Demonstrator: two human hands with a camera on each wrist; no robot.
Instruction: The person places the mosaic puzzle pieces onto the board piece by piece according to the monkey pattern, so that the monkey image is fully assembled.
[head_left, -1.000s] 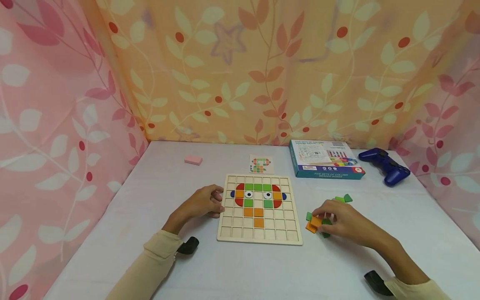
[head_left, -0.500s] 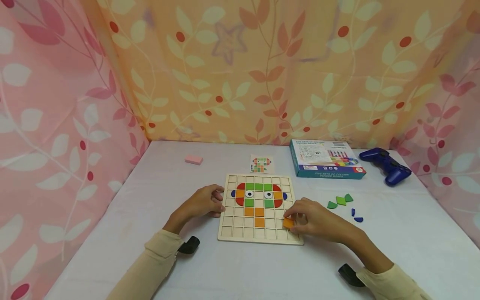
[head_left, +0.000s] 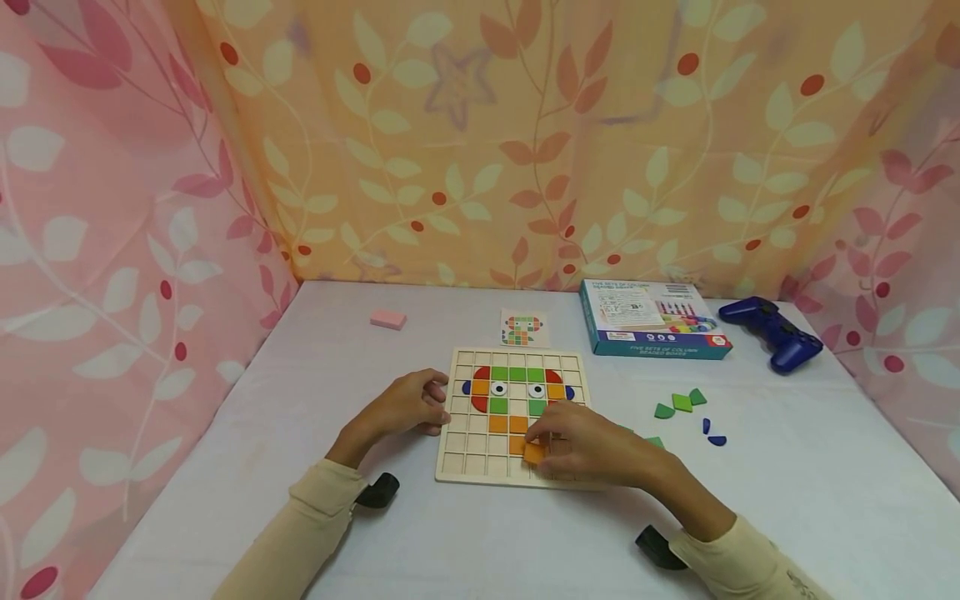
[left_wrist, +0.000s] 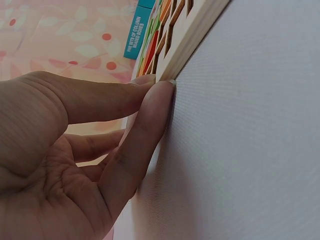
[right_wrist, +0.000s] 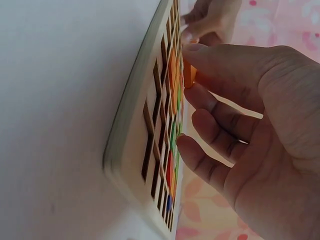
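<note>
A wooden grid board [head_left: 463, 467] lies on the white-covered table, several of its cells filled with coloured tiles that form a face. My left hand [head_left: 411, 404] pinches the board's left edge; the left wrist view shows thumb and finger meeting at the wooden rim [left_wrist: 192, 40]. An orange square tile [head_left: 534, 453] is pinched between thumb and fingertip of my right hand [head_left: 592, 443], over the lower middle of the board. Seen from the right wrist, that orange tile [right_wrist: 189, 75] stands tilted just above the grid. My right hand covers the board's lower right cells.
Green tiles [head_left: 682, 402] and small blue pieces [head_left: 717, 441] lie right of the board. Behind it is a picture card [head_left: 523, 328]. A flat box [head_left: 652, 321] and blue game controller [head_left: 772, 333] sit at the back right, a pink block [head_left: 387, 320] at the back left.
My right hand has picked up the orange tile from the loose pieces at right and carried it leftward over the board. The left hand stays at the board's edge.
</note>
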